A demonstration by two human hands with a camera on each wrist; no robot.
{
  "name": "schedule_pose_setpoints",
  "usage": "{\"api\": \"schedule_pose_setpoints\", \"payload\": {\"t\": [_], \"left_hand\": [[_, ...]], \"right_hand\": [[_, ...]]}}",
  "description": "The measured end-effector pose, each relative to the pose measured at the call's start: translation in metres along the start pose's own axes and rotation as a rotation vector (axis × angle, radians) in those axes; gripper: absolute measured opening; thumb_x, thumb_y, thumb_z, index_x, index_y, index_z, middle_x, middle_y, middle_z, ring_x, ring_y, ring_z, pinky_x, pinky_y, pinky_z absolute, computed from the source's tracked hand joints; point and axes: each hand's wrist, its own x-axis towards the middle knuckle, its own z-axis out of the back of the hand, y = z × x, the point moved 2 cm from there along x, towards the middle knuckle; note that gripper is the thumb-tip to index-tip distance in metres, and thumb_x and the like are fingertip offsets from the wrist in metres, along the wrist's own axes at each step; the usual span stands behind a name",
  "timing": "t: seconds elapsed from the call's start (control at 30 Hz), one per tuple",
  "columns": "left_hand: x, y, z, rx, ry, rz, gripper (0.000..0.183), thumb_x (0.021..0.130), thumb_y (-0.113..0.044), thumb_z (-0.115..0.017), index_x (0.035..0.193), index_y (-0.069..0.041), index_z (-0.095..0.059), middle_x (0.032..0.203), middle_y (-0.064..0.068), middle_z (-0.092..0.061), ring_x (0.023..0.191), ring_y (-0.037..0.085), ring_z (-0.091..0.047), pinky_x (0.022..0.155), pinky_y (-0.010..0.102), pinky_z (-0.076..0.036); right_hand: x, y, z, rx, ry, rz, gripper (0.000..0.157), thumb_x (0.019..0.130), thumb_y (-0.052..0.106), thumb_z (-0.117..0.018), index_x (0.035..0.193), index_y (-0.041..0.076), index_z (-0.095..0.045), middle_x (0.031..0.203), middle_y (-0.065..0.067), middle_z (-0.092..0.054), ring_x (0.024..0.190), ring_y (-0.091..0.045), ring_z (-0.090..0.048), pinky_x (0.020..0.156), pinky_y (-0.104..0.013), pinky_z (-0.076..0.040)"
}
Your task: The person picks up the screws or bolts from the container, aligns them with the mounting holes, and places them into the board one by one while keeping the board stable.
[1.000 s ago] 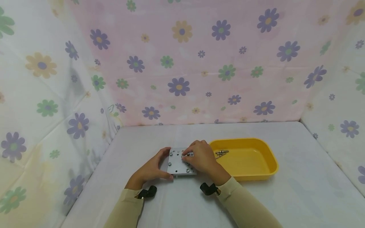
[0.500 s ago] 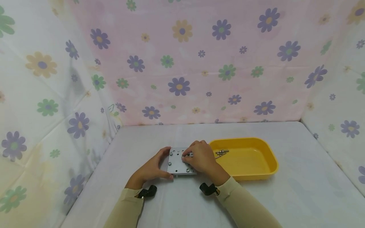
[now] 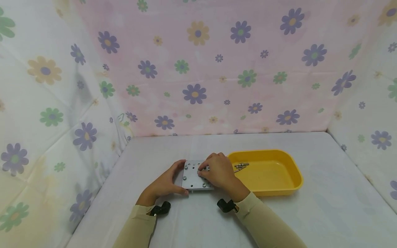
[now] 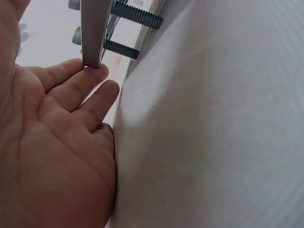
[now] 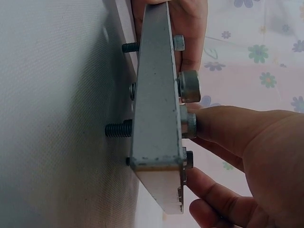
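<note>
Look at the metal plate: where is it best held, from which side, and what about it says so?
Likely best: grip the metal plate by its near and far edges from the left, thumb opposite fingers, as the left hand does. Bolt heads stand up from its top face and threaded shanks jut below, leaving edges clearer; the right hand partly covers its right end.

plate (image 3: 193, 179) left of tray (image 3: 274, 174) with screws (image 3: 242, 165) inside
</note>
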Motion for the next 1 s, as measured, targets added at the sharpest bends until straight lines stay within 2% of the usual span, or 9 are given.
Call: {"api": "schedule_pose_setpoints", "payload": {"t": [0.37, 0.7, 1.0], "left_hand": [[-0.001, -0.001, -0.001, 0.002, -0.001, 0.007, 0.127, 0.061, -0.037, -0.101, 0.162, -0.026, -0.027, 0.167, -0.006, -0.033, 0.159, 0.02, -0.021, 0.13, 0.055, -0.013], [-0.001, -0.002, 0.001, 0.011, 0.0, 0.016, 0.128, 0.061, -0.039, -0.101, 0.163, -0.027, -0.025, 0.168, -0.005, -0.031, 0.16, 0.021, -0.018, 0.129, 0.057, -0.011], [-0.001, 0.0, 0.001, 0.014, -0.009, 0.002, 0.126, 0.062, -0.04, -0.1, 0.163, -0.025, -0.026, 0.168, -0.005, -0.032, 0.16, 0.023, -0.021, 0.129, 0.058, -0.012]], "right_hand": [[0.0, 0.0, 0.0, -0.003, 0.012, -0.009, 0.011, 0.086, 0.043, -0.082, 0.097, 0.038, -0.084, 0.11, 0.006, -0.071, 0.103, -0.019, -0.056, 0.09, -0.039, -0.048], [0.003, -0.001, 0.005, 0.12, 0.026, -0.084, 0.013, 0.089, 0.04, -0.081, 0.101, 0.036, -0.083, 0.117, 0.005, -0.068, 0.11, -0.02, -0.054, 0.097, -0.041, -0.049], [0.003, 0.0, 0.012, 0.193, 0.02, -0.099, 0.011, 0.091, 0.035, -0.08, 0.102, 0.034, -0.083, 0.12, 0.004, -0.067, 0.114, -0.02, -0.054, 0.102, -0.041, -0.051]]}}
